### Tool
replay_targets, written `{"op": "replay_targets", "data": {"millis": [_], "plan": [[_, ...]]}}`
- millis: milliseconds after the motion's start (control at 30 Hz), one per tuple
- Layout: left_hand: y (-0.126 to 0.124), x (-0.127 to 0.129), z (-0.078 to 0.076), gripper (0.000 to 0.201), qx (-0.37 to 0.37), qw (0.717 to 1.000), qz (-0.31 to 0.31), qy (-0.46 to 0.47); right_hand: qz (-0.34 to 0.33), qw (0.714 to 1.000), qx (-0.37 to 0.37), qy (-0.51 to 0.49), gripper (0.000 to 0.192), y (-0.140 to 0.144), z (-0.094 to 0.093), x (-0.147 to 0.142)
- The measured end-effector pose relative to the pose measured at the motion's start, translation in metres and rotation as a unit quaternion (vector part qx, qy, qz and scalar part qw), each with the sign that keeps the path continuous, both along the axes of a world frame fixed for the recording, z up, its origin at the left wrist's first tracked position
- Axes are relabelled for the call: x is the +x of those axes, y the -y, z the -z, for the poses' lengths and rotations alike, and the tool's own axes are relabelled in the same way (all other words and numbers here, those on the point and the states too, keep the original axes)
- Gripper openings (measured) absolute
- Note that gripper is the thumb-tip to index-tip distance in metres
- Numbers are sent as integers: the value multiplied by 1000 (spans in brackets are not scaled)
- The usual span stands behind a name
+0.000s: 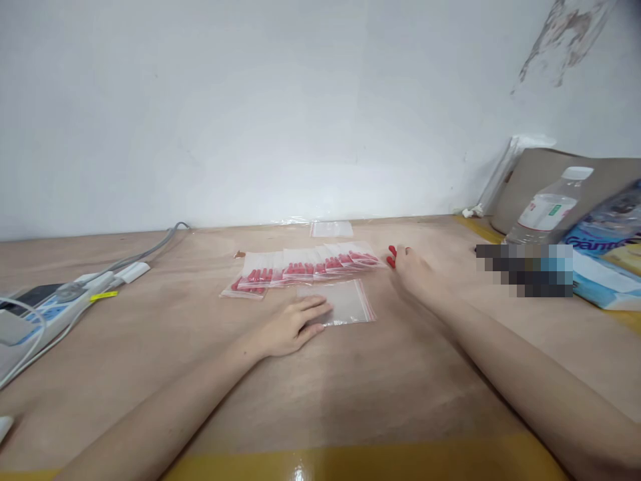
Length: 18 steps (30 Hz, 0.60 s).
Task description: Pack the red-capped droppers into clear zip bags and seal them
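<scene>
My left hand [293, 326] lies flat on the wooden table, its fingertips resting on an empty clear zip bag with a red seal strip [344, 302]. Behind that bag runs a row of several overlapping zip bags filled with small red pieces [300, 267]. My right hand [413, 270] reaches to the right end of that row, its fingers curled around a few loose red pieces [391, 256] on the table. Farther back, near the wall, lies another empty clear bag [331, 229].
A power strip with grey cables [65, 300] sits at the left. At the right stand a plastic water bottle [548, 210], a brown cardboard sheet [535, 180] and blue-printed packaging [603, 257]. A yellow tape band [350, 464] marks the table's near edge.
</scene>
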<state>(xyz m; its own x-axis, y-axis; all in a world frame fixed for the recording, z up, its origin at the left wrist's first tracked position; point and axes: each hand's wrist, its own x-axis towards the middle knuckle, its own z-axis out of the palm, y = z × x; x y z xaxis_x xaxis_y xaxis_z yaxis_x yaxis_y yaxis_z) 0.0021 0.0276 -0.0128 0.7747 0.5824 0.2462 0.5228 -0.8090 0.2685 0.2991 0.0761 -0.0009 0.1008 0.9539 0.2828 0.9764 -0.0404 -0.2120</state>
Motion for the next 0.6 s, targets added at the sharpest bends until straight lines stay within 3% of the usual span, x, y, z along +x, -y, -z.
{"op": "replay_targets", "data": {"millis": [133, 200, 300, 367, 467, 600], "plan": [[16, 6, -5, 34, -28, 1000, 4, -12, -41, 979, 21, -196, 62, 9, -20, -1], [20, 6, -6, 32, -23, 1000, 5, -6, -75, 938, -6, -338, 73, 16, -18, -7], [20, 6, -3, 34, -21, 1000, -3, -10, -112, 850, 4, -514, 73, 27, 2, -17], [18, 5, 0, 35, -28, 1000, -6, -10, -105, 810, 39, -576, 66, 31, 20, -21], [16, 4, 0, 35, -39, 999, -10, -8, -86, 778, 67, -619, 60, 31, 38, -21], [13, 3, -3, 36, -60, 998, -3, -29, -68, 751, 59, -655, 57, 32, 39, -24]]}}
